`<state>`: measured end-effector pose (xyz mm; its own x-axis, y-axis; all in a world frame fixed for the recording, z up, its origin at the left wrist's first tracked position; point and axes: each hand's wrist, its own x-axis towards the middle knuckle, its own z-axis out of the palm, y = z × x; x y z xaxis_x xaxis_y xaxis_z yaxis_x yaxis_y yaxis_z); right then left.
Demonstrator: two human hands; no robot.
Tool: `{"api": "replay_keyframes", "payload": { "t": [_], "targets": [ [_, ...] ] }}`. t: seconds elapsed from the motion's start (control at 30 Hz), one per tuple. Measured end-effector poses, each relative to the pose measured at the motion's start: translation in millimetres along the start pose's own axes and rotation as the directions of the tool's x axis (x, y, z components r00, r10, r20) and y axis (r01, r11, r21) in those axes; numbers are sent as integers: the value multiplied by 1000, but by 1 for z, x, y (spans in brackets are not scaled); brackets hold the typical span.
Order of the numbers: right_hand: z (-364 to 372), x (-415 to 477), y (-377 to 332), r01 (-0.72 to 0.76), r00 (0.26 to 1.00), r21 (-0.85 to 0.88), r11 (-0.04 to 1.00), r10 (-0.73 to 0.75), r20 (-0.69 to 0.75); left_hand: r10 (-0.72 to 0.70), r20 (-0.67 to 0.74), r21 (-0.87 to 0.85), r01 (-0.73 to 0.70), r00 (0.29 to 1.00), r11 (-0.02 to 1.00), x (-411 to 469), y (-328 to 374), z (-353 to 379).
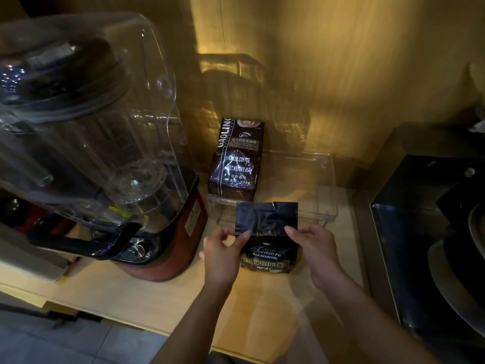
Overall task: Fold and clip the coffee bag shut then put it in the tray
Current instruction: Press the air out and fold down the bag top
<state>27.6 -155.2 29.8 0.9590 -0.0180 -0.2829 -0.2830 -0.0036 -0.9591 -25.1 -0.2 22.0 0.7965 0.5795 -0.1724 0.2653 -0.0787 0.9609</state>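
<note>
Two hands pinch the black coffee bag (pixel 267 240) upright on the tabletop (pixel 147 292): left hand (pixel 223 254), right hand (pixel 313 252), each grip grasping a side, just before the clear tray (pixel 329 206).

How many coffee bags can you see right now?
2. The black Blue Mountain bag stands on the counter, held by the left hand and right hand. The brown bag stands in the clear tray behind it.

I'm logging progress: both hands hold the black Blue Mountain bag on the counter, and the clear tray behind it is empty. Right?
Not quite. The head view shows the clear tray already holds a brown coffee bag. Left hand and right hand do hold the black bag.
</note>
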Motion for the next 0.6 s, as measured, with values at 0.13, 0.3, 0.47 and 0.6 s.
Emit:
{"api": "replay_keyframes", "payload": {
  "t": [0.13,0.3,0.47,0.6],
  "targets": [
    [2,-2,4,150,985,56,987,-145,-92,53,17,-129,-50,998,990,2,-5,3],
    [-4,-1,12,240,970,-7,971,-239,53,142,120,-16,-142,983,990,4,-3,-3],
    [-13,0,17,294,946,-81,952,-278,165,314,128,196,-335,941,922,6,-1,-6],
    [-14,1,12,398,913,-176,900,-369,177,352,127,215,-373,927,903,7,-1,-4]
  ]
}}
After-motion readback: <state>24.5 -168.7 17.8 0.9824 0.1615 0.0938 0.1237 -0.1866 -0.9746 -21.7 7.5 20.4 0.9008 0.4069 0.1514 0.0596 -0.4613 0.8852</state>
